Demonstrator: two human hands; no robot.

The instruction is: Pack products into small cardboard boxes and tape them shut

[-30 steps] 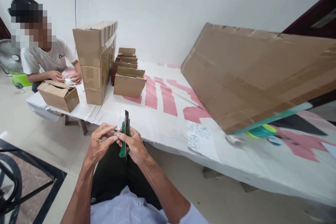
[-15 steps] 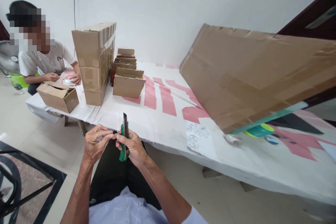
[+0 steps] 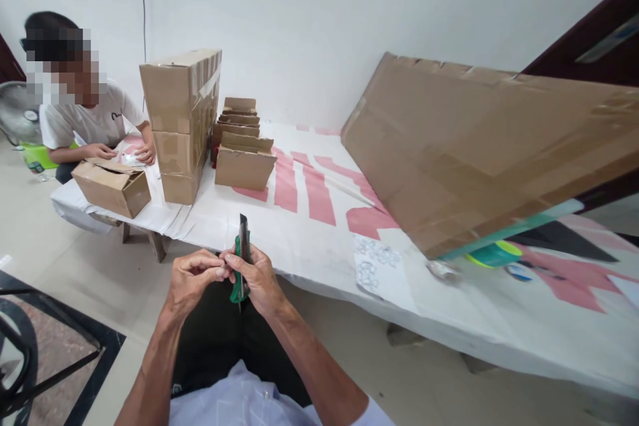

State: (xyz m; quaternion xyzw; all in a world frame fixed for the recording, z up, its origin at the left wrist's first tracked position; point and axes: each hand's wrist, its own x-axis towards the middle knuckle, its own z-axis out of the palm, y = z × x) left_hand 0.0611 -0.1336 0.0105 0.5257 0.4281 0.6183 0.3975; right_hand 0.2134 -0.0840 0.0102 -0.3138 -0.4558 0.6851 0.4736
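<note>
A green utility knife rests in my right hand, its dark blade pointing up and away from me. The fingers of that hand are closed around the handle. My left hand is closed in a pinch beside it, its fingertips meeting those of the right hand. What the left fingers hold, if anything, is too small to make out. Both hands are above my lap, just in front of the near edge of the covered table.
Stacked cardboard boxes, open cartons and a low box stand on the left. A large cardboard panel leans on the right. Nearby lie a printed sheet and a tape roll. Another person sits at the far left.
Both hands have shifted slightly right in the view, still together, with the knife held in the right one. The camera view has tilted a little.
</note>
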